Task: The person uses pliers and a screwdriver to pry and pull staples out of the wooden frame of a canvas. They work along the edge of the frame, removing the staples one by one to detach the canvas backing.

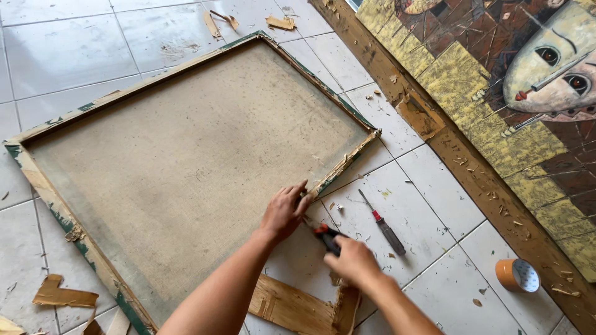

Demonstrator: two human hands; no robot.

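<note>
- The left hand rests palm down on the lower edge of the stretched canvas, which lies face down on the white tiled floor; its fingers are spread flat and pinch the frame edge, closed round nothing.
- The right hand is closed round a red-and-black handled tool; the tool's tip points up toward the left fingertips at the frame edge.
- A screwdriver with a red collar lies on the tiles just right of the gripped tool, apart from it.
- A torn piece of wooden backing lies below both hands.
- A roll of orange tape sits well to the right, near a painted picture in a wooden frame.
</note>
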